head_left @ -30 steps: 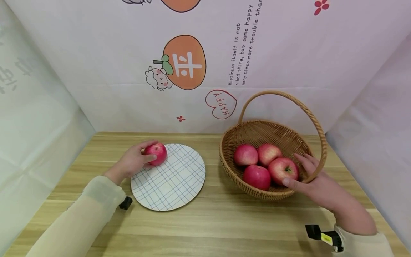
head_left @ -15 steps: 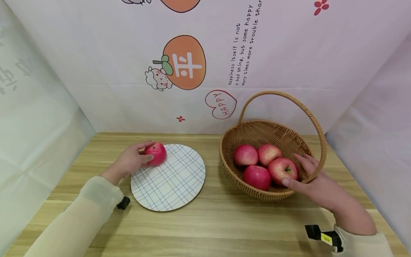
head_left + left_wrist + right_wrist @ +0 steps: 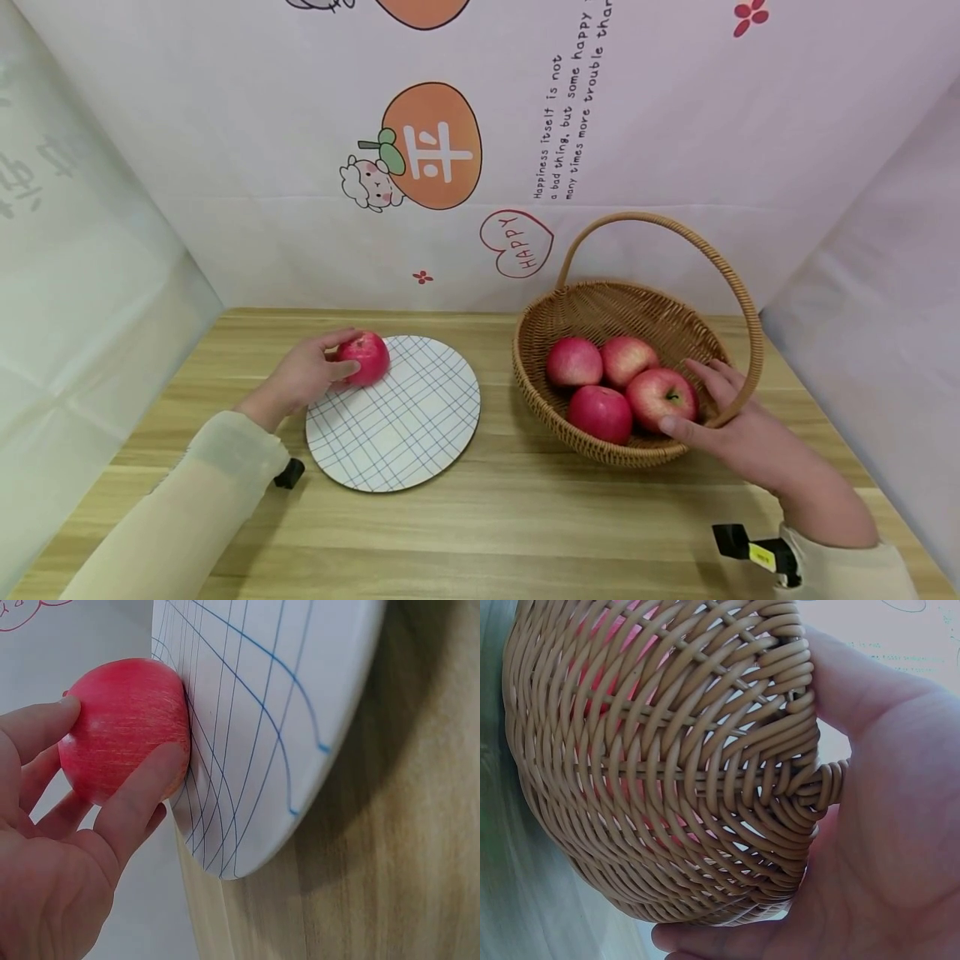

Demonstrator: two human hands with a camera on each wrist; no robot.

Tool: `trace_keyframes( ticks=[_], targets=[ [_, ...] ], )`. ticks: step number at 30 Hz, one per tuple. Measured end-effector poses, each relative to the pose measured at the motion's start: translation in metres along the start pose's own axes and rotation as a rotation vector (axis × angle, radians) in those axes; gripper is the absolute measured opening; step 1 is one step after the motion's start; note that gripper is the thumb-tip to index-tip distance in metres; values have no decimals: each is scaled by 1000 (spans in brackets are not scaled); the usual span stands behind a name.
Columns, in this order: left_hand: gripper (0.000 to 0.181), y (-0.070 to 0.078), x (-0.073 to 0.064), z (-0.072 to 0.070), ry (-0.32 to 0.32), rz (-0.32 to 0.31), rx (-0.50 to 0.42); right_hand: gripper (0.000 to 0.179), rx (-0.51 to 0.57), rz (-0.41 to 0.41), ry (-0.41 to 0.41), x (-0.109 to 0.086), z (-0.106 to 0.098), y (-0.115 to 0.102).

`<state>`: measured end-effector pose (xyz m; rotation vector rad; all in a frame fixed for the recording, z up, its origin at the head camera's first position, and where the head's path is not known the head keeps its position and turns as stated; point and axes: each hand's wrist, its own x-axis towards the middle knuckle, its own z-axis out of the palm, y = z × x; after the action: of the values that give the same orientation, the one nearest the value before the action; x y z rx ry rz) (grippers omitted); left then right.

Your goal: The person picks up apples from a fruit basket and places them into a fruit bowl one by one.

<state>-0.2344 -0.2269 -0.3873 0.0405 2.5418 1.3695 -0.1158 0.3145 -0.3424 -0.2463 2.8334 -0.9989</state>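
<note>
In the head view my left hand [image 3: 303, 375] holds a red apple [image 3: 367, 360] at the far left part of a round white board [image 3: 408, 425] with blue crossing lines. Seen from the left wrist, thumb and fingers lie around the apple [image 3: 124, 724], which touches the board's surface. My right hand [image 3: 753, 437] grips the rim of a wicker basket [image 3: 540, 392] beside the foot of its handle, the thumb and some fingers reaching over the edge. Several red apples [image 3: 600, 414] lie in the basket. The right wrist view shows the basket's woven side [image 3: 652, 765] against the palm.
The basket's tall arched handle [image 3: 697, 242] rises above its right side. Bare wooden table [image 3: 487, 533] lies in front of and between the board and basket. A printed white backdrop [image 3: 300, 167] stands behind, with pale sheets [image 3: 75, 292] at the sides.
My left hand has shifted slightly left, its thumb drawing back a little over the apple, which has tilted slightly. The right hand and basket have stayed in place.
</note>
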Motion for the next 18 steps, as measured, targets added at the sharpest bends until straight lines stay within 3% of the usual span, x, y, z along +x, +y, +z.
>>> trace_keyframes(
  ticks=[12, 18],
  targets=[
    [70, 6, -2, -4, -32, 17, 77, 94, -2, -3, -2, 0, 0, 0],
    [76, 10, -3, -13, -82, -1, 24, 94, 6, 2, -5, 0, 0, 1]
  ],
)
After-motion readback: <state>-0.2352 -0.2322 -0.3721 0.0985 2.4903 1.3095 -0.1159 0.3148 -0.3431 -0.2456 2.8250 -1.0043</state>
